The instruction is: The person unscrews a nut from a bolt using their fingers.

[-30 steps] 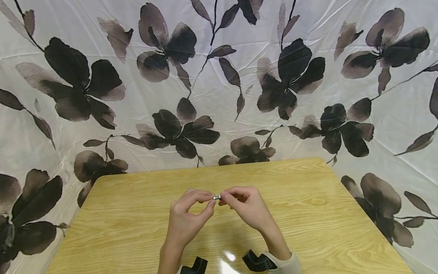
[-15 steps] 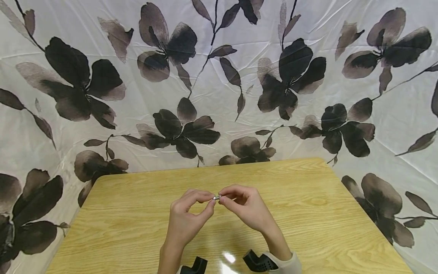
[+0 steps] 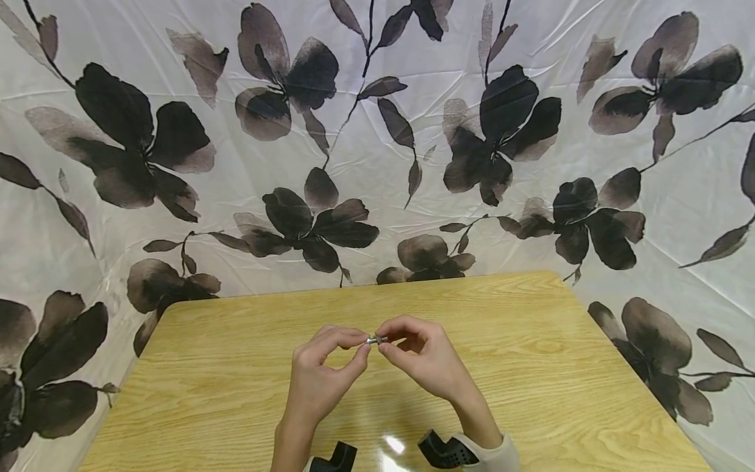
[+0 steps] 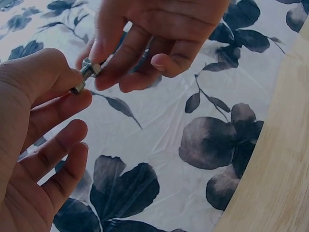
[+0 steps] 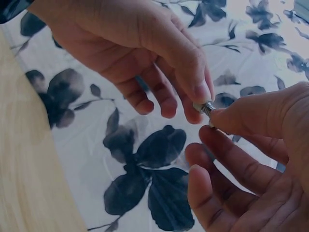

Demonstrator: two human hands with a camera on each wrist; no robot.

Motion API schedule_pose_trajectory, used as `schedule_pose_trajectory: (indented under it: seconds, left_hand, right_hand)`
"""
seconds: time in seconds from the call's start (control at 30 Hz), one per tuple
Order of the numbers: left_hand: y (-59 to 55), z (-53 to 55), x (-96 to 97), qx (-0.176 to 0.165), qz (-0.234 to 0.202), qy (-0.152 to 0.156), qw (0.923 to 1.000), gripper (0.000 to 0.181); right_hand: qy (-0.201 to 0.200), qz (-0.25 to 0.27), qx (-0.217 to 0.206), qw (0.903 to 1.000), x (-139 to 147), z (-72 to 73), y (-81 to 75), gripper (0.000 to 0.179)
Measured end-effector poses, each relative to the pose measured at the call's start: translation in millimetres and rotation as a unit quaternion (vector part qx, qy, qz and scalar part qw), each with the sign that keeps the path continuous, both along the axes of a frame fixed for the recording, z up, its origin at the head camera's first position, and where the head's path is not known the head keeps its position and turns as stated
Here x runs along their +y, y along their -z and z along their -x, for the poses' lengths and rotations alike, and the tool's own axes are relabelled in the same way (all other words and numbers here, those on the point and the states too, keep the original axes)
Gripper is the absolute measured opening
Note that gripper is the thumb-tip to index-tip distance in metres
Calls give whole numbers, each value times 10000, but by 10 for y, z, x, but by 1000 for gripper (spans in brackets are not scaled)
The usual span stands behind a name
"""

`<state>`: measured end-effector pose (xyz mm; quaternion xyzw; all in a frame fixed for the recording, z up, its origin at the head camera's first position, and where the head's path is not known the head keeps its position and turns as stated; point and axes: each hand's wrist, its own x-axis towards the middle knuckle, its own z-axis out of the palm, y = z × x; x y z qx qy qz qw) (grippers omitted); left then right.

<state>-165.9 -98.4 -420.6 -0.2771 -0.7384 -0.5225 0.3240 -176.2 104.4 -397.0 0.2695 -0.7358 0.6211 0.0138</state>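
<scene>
A small silver bolt (image 3: 371,340) is held up between both hands, roughly level, above the table. My left hand (image 3: 324,370) pinches its head end between thumb and index finger. Bare threads (image 4: 87,73) show between the two hands in the left wrist view. At the other end, a hex nut (image 4: 95,68) sits on the bolt, with my right hand (image 3: 432,359) pinching it by thumb and index fingertips. In the right wrist view, the right thumb (image 5: 231,118) covers much of the nut. The remaining fingers of both hands are loosely bent.
Below the hands lies a yellow wood-grain table (image 3: 236,354) with rounded far corners. White cloth (image 3: 377,151) with dark flowers hangs behind and beside it. Black wrist devices (image 3: 445,451) sit on both wrists near the front.
My right thumb and index finger have shifted on the nut and spread slightly, and more of the bolt's right end shows between them. My left hand stays almost still.
</scene>
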Motion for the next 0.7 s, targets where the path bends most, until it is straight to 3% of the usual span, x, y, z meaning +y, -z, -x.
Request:
schedule_pose_trajectory:
  seconds: [0.23, 0.37, 0.53, 0.7]
  left_hand:
    - [-5, 0, -1, 0, -20, 11, 10000, 24]
    - [-5, 1, -1, 52, -54, 1, 10000, 25]
    - [-14, -4, -9, 51, -103, -1, 9999, 25]
    - [-28, -12, -12, 64, -115, 35, 9999, 26]
  right_hand:
    - [-154, 340, 360, 9987, 0, -1, 25, 17]
    - [-68, 394, 366, 9985, -7, 9, 16, 24]
    - [-23, 227, 84, 9997, -6, 10, -6, 36]
    - [37, -16, -298, 9995, 0, 6, -23, 32]
